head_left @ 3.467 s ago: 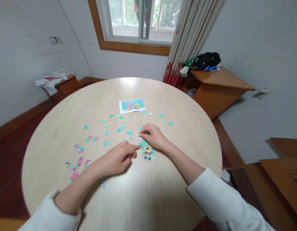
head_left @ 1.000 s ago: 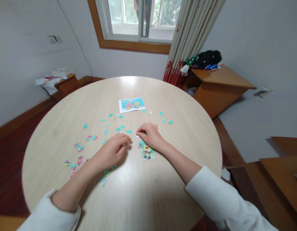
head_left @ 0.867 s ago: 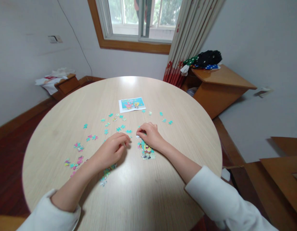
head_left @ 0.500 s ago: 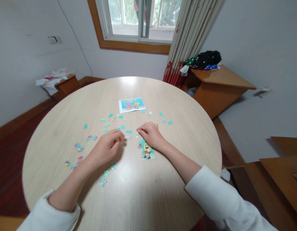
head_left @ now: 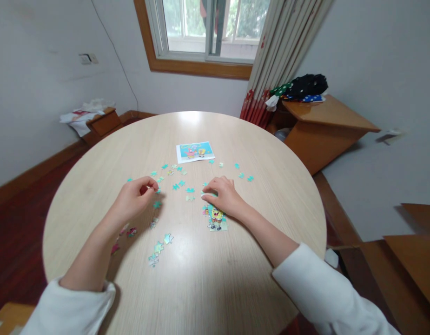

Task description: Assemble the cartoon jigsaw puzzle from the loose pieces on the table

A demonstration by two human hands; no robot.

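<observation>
My left hand (head_left: pixel 134 197) is curled, thumb and index tips together, at a small teal jigsaw piece (head_left: pixel 158 190). Whether they grip it I cannot tell. Another teal piece (head_left: pixel 157 204) lies just below the fingertips. My right hand (head_left: pixel 223 195) rests at the top of a partly joined jigsaw (head_left: pixel 217 219) that shows a yellow cartoon figure. Its thumb and fingers close on pieces at the upper left edge, partly hidden by the hand. A pale green piece (head_left: pixel 190 198) and a teal piece (head_left: pixel 190 190) lie between the hands.
A printed reference picture (head_left: pixel 195 152) lies farther back on the round table (head_left: pixel 201 288). Several loose pieces surround it, with teal ones (head_left: pixel 250 178) at right. A joined strip (head_left: pixel 158 247) lies nearer me; pink pieces (head_left: pixel 131 232) sit beside my left forearm.
My left hand has moved left and slightly away from me, from beside the pale green piece to a teal one. My right hand stays at the jigsaw, thumb slightly lower. The view has shifted slightly.
</observation>
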